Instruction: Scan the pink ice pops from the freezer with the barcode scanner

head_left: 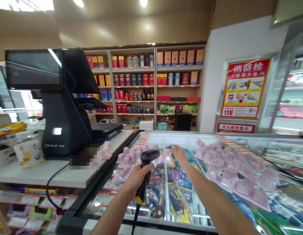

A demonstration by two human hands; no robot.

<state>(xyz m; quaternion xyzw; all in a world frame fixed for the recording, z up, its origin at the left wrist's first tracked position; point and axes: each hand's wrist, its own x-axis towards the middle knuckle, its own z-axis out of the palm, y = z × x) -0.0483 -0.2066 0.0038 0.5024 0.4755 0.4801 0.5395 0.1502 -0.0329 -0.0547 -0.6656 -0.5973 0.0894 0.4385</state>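
A black barcode scanner (143, 176) with a yellow-tipped handle is in my left hand (139, 176), whose fingers wrap round the grip. The scanner's head faces right, and its cord hangs down from the handle. To the right of it, my right hand (180, 155) reaches over the glass-topped freezer with its fingers closed. A pink, rounded moulded pack (167, 156) is at its fingertips, and the hand seems to pinch its edge. More pink packs (130, 153) lie to the left, behind the scanner. A larger spread of pink packs (229, 163) covers the glass on the right.
Wrapped ice creams (178, 199) show inside the freezer (143, 223). On the counter (92, 169) at left stands a black checkout terminal (65, 120), with another pink piece (106, 150) nearby. Shelves (155, 98) of boxes and bottles line the back wall.
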